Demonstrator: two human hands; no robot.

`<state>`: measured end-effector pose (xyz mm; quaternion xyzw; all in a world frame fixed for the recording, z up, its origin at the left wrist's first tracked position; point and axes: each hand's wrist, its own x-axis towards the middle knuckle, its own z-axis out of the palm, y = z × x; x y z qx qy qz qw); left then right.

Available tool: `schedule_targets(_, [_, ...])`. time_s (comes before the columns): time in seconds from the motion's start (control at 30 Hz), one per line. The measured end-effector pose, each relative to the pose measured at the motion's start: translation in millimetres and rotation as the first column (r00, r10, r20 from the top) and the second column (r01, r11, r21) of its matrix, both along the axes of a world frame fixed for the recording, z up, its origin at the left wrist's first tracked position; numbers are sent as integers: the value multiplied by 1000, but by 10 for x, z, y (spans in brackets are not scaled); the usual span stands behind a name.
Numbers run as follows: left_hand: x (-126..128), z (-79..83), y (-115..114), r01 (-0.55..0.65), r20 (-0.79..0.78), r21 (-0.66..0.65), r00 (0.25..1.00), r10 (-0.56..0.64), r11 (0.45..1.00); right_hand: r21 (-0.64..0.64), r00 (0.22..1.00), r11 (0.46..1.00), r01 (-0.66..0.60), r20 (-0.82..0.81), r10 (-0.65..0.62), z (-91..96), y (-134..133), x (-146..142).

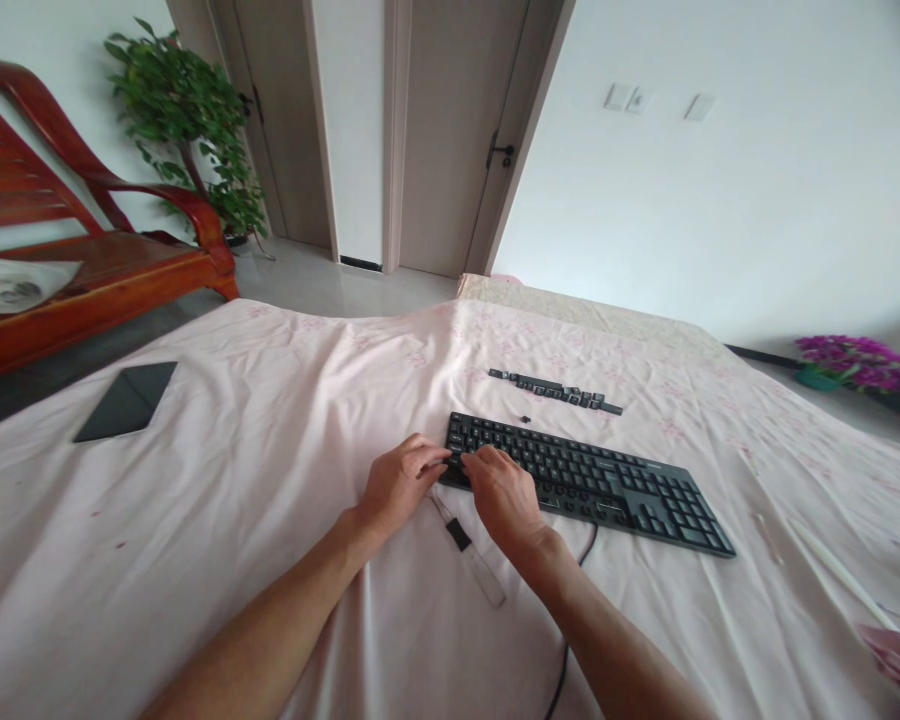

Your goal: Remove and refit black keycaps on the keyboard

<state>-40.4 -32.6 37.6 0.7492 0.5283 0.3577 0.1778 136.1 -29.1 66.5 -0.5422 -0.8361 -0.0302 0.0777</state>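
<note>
A black keyboard (596,468) lies slantwise on the pink cloth, and along its near edge keycaps are off, baring the switches. My left hand (399,482) is at its left end, thumb and fingers closing on the edge by the corner keys. Curled over the left keys, my right hand (501,490) has its fingertips drawn together close to the left hand's; anything between them is too small to make out. Just below the hands rests a keycap puller (459,534) with wire prongs and a clear handle. Loose keycaps (559,391) sit in rows beyond the keyboard, with a single small keycap (526,419) nearer.
A dark tablet-like slab (127,401) lies on the cloth (270,520) at left. The keyboard's cable (565,665) runs toward me. Thin sticks (832,565) lie at right. Past the table stand a wooden chair (105,265), a potted plant (184,115) and purple flowers (859,358).
</note>
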Motion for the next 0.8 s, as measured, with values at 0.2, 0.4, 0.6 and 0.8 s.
schedule_targets(0.2, [37,-23,-20,36,-152,53,988,-27,998,-5,999,1000,0,35,0,27,-33,-16])
schedule_targets(0.4, [54,-32,3,45,-218,86,976,-25,995,4,1000,1000,12,19,-12,19,-69,-24])
schedule_targets(0.6, [75,-33,5,52,-269,97,963,-24,994,40,999,999,34,-40,-32,-40,-52,-14])
schedule_targets(0.8, [100,-31,-22,78,-315,143,949,-29,987,82,997,997,5,-79,2,-104,-50,56])
